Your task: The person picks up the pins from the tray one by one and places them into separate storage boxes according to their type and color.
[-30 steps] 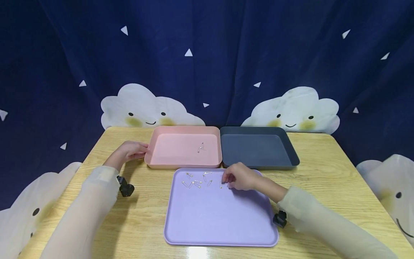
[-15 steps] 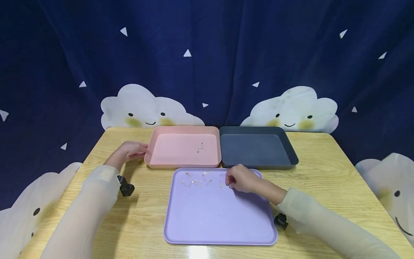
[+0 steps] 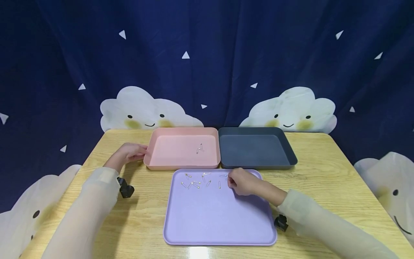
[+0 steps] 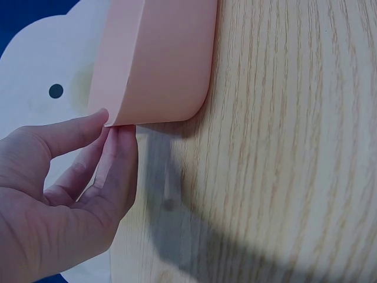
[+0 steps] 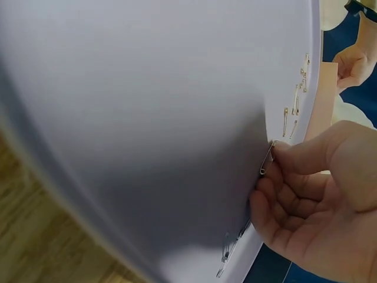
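My left hand (image 3: 133,152) pinches the left rim of the pink tray (image 3: 181,167); in the left wrist view the thumb lies at the rim and the fingers sit against the outer wall. Toward the far edge of the lilac tray (image 3: 220,219) is my right hand (image 3: 242,182), fingers curled. In the right wrist view its thumb and forefinger pinch a silver safety pin (image 5: 268,158) close over the tray. Several gold-headed safety pins (image 3: 195,185) lie to its left on the same tray. A few silver pins (image 3: 200,149) rest inside the pink tray.
A dark grey tray (image 3: 290,166) stands right against the pink one, both behind the lilac tray. More pins (image 5: 225,250) show near the lilac tray's edge in the right wrist view. All stand on a wooden table (image 3: 142,223) before a navy curtain (image 3: 213,72).
My right hand has shifted slightly right over the lilac tray, uncovering pins to its left. My left hand stays at the pink tray's rim.
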`<state>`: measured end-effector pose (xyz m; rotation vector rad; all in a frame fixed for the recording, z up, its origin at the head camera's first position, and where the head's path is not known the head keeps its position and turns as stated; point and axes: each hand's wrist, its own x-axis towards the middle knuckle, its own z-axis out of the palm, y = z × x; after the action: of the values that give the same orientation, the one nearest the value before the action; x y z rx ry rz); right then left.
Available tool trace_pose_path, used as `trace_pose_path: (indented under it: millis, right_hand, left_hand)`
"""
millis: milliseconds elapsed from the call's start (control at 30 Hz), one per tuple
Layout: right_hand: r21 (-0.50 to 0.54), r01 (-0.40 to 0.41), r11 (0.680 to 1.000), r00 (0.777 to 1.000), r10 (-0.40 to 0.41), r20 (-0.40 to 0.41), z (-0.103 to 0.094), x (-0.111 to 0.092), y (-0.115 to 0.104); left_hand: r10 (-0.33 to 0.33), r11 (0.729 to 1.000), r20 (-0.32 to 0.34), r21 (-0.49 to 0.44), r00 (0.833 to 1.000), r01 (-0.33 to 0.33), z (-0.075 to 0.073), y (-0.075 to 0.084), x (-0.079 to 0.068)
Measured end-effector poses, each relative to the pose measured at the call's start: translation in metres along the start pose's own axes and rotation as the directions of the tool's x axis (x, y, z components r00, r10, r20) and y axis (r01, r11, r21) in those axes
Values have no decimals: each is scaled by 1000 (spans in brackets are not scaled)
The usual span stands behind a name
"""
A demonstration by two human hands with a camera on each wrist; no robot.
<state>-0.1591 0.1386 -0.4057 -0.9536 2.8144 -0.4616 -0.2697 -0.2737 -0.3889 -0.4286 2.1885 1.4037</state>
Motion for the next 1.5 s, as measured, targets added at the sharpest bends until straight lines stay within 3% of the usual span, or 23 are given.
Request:
trace_pose_path:
  millis: [133, 233, 300, 433, 600, 767, 967, 1200, 1500]
  right_hand:
    - [82, -25, 996, 999, 23, 31, -2, -1, 3]
    - [224, -94, 970, 992, 73, 101, -5, -1, 6]
    - [348, -162, 923, 980, 109, 168, -5, 0, 8]
    - [546, -310, 778, 942, 174, 288, -5, 2, 13]
    - [637, -408, 654, 907, 211, 364, -4, 3, 17]
    - [702, -457, 546, 884, 188, 428, -5, 4, 18]
    - [738, -485, 469, 865, 135, 483, -11, 9, 17]
    - [784, -514, 348, 850, 85, 520, -16, 15, 16]
    - [796, -520, 312, 852, 121, 509, -18, 24, 13]
  left_hand:
    - [-9, 1000, -3, -7, 1000, 9, 0, -1, 0]
    - [-5, 1000, -5, -9, 1000, 5, 1, -2, -2]
    - [4, 1000, -4, -10, 1000, -4, 1, -2, -3]
    - [27, 999, -5, -30, 1000, -27, 2, -3, -3]
    - [37, 998, 4, -41, 999, -37, 3, -3, -3]
    - [36, 999, 15, -28, 999, -36, 2, -3, -3]
    - [43, 999, 11, 4, 999, -43, -2, -4, 0]
    - [51, 999, 15, -13, 999, -51, -1, -5, 1]
    - [43, 999, 11, -17, 999, -43, 0, -5, 1]
